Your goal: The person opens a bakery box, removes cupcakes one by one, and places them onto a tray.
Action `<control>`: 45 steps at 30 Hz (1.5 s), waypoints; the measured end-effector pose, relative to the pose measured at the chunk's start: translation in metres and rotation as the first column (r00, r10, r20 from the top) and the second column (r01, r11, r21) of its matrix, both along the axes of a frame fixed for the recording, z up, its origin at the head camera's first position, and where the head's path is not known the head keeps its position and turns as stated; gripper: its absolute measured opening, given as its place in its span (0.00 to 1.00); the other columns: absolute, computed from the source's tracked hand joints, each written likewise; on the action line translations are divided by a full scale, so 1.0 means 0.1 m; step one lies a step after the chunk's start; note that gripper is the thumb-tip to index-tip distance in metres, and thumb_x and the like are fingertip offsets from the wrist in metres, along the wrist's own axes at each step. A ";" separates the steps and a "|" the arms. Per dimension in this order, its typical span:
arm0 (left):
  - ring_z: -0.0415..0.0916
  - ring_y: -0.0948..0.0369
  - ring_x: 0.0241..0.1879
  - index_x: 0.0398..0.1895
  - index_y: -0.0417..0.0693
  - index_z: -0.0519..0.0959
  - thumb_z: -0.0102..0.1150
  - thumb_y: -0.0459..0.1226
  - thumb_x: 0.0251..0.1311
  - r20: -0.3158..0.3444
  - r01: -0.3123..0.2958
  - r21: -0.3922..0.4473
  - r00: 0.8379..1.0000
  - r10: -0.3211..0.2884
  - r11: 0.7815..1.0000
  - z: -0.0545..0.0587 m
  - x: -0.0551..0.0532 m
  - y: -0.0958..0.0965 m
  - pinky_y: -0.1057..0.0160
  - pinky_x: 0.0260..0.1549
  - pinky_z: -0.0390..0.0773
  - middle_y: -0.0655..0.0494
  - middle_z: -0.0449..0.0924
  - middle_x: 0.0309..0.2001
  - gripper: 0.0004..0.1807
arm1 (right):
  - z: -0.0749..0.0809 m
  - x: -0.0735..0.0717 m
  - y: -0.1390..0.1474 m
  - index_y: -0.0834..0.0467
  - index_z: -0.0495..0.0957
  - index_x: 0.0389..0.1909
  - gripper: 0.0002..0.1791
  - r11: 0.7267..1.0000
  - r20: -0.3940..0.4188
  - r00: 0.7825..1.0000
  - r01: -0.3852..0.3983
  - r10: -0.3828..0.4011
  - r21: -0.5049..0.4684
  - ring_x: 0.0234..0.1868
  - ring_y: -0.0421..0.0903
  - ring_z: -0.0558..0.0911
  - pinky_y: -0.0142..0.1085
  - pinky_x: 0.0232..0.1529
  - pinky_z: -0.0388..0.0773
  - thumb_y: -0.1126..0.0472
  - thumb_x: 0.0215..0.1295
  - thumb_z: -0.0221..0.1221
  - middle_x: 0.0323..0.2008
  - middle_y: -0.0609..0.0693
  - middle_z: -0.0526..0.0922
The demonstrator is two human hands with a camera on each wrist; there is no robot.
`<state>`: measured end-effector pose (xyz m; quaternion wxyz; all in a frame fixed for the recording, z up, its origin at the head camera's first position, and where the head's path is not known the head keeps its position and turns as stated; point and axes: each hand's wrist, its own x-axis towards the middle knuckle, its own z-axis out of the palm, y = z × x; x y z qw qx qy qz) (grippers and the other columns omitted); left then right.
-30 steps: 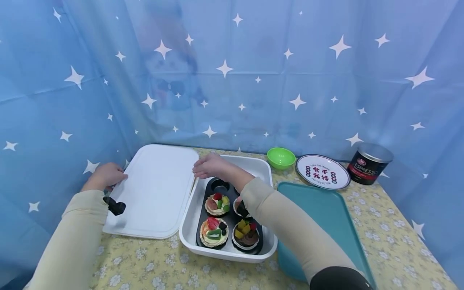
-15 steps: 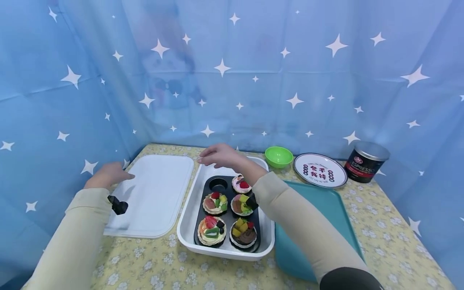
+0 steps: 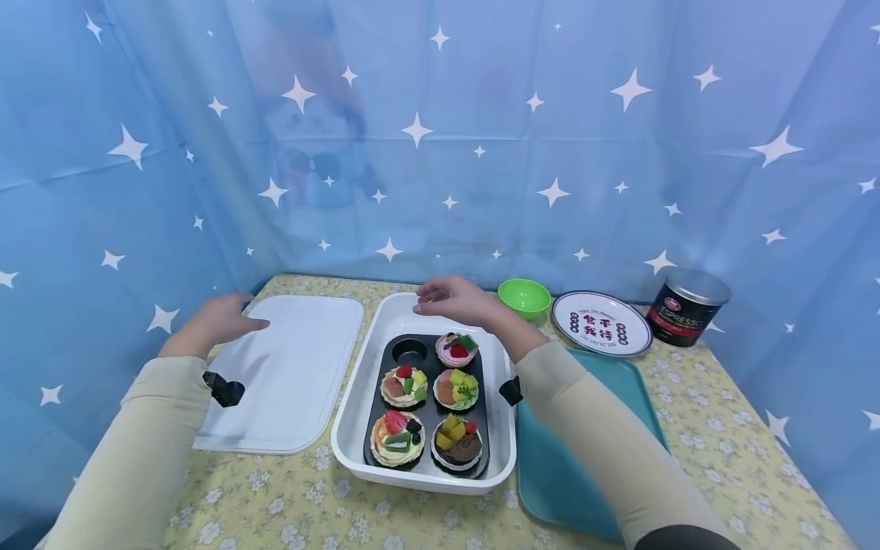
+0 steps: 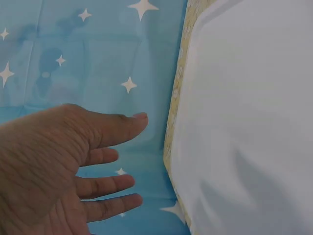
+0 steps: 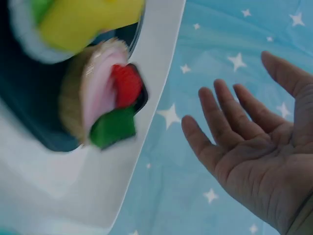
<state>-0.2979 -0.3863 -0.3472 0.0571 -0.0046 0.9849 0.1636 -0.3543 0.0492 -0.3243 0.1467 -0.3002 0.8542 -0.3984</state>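
Observation:
My left hand (image 3: 218,325) hovers by the left edge of a flat white lid (image 3: 302,359), its fingers spread and holding nothing. In the left wrist view, a strip of tablecloth shows beside the lid. My right hand (image 3: 455,300), relaxed and palm toward its camera in the right wrist view (image 5: 259,147), is over the far end of a white bin (image 3: 412,480). Inside the bin lies a black muffin pan (image 3: 428,363) with several fruit-topped tarts: one with chocolate cream (image 3: 459,451), one with pink cream (image 3: 456,349). The pan's far left cup (image 3: 409,351) has no tart.
A teal tray (image 3: 571,473) lies right of the bin, partly under my right forearm. Along the back stand a green bowl (image 3: 524,298), a white plate (image 3: 601,322) with red characters and a black espresso can (image 3: 687,307). A blue star curtain (image 3: 481,183) closes off the back.
The lid has come down flat onto the table at left, and my left hand has let go of it. My right hand has moved right, from the lid's edge to over the bin's far end.

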 end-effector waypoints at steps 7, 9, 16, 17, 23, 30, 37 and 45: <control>0.65 0.30 0.62 0.71 0.23 0.60 0.59 0.49 0.68 -0.026 0.024 0.017 0.999 -0.023 1.000 -0.05 -0.03 0.19 0.34 0.57 0.69 0.24 0.65 0.65 0.43 | -0.10 -0.04 0.28 0.55 0.74 0.65 0.29 0.997 -0.106 0.993 0.063 -0.059 0.035 0.62 0.51 0.77 0.47 0.59 0.76 0.45 0.69 0.63 0.60 0.53 0.79; 0.65 0.30 0.62 0.71 0.24 0.60 0.59 0.49 0.68 -0.029 0.025 0.017 0.999 -0.025 1.000 -0.07 -0.03 0.24 0.34 0.58 0.69 0.25 0.66 0.65 0.42 | -0.12 -0.05 0.34 0.55 0.75 0.65 0.29 0.996 -0.124 0.990 0.076 -0.071 0.040 0.62 0.52 0.77 0.48 0.60 0.76 0.45 0.69 0.63 0.60 0.54 0.79; 0.67 0.31 0.62 0.72 0.26 0.60 0.59 0.48 0.68 -0.045 0.054 0.035 0.998 -0.052 0.998 -0.14 -0.05 0.43 0.35 0.57 0.70 0.24 0.66 0.65 0.41 | -0.19 -0.05 0.52 0.57 0.76 0.63 0.27 0.992 -0.166 0.983 0.090 -0.075 0.087 0.64 0.54 0.76 0.51 0.61 0.74 0.47 0.69 0.63 0.61 0.57 0.78; 0.67 0.31 0.61 0.72 0.26 0.60 0.59 0.48 0.68 -0.048 0.057 0.047 0.997 -0.055 0.997 -0.14 -0.05 0.46 0.35 0.56 0.71 0.24 0.66 0.65 0.41 | -0.20 -0.05 0.55 0.57 0.76 0.63 0.27 0.991 -0.171 0.982 0.092 -0.075 0.094 0.64 0.54 0.75 0.52 0.62 0.74 0.47 0.69 0.63 0.61 0.57 0.78; 0.65 0.32 0.65 0.76 0.33 0.58 0.59 0.52 0.68 -0.014 0.100 0.150 0.995 -0.099 0.984 -0.20 -0.08 0.66 0.37 0.56 0.72 0.25 0.62 0.68 0.44 | -0.28 -0.02 0.66 0.55 0.75 0.65 0.28 0.987 -0.163 0.983 0.099 -0.078 0.129 0.66 0.54 0.74 0.52 0.63 0.73 0.46 0.69 0.63 0.63 0.56 0.77; 0.58 0.35 0.71 0.79 0.45 0.55 0.60 0.59 0.65 0.029 0.127 0.318 0.989 -0.144 0.939 -0.34 -0.10 0.92 0.36 0.62 0.67 0.33 0.59 0.73 0.47 | -0.41 0.02 0.78 0.58 0.70 0.70 0.33 0.991 -0.135 0.991 0.033 -0.016 0.130 0.69 0.56 0.70 0.53 0.66 0.70 0.49 0.69 0.64 0.67 0.56 0.73; 0.55 0.42 0.74 0.81 0.57 0.51 0.58 0.55 0.69 0.030 0.204 0.600 0.961 -0.276 0.774 -0.59 0.00 1.15 0.35 0.67 0.58 0.43 0.57 0.76 0.43 | -0.64 0.07 0.80 0.57 0.63 0.74 0.38 0.985 -0.136 0.987 -0.069 0.090 0.156 0.72 0.56 0.66 0.54 0.67 0.68 0.45 0.70 0.62 0.71 0.54 0.68; 0.43 0.46 0.78 0.83 0.63 0.43 0.52 0.45 0.74 0.044 0.195 0.802 0.923 -0.382 0.564 -0.78 0.05 1.31 0.38 0.72 0.50 0.50 0.41 0.81 0.41 | -0.73 0.16 0.74 0.54 0.60 0.77 0.43 0.953 -0.230 0.962 -0.074 0.146 0.294 0.73 0.56 0.65 0.52 0.68 0.65 0.42 0.67 0.63 0.72 0.55 0.67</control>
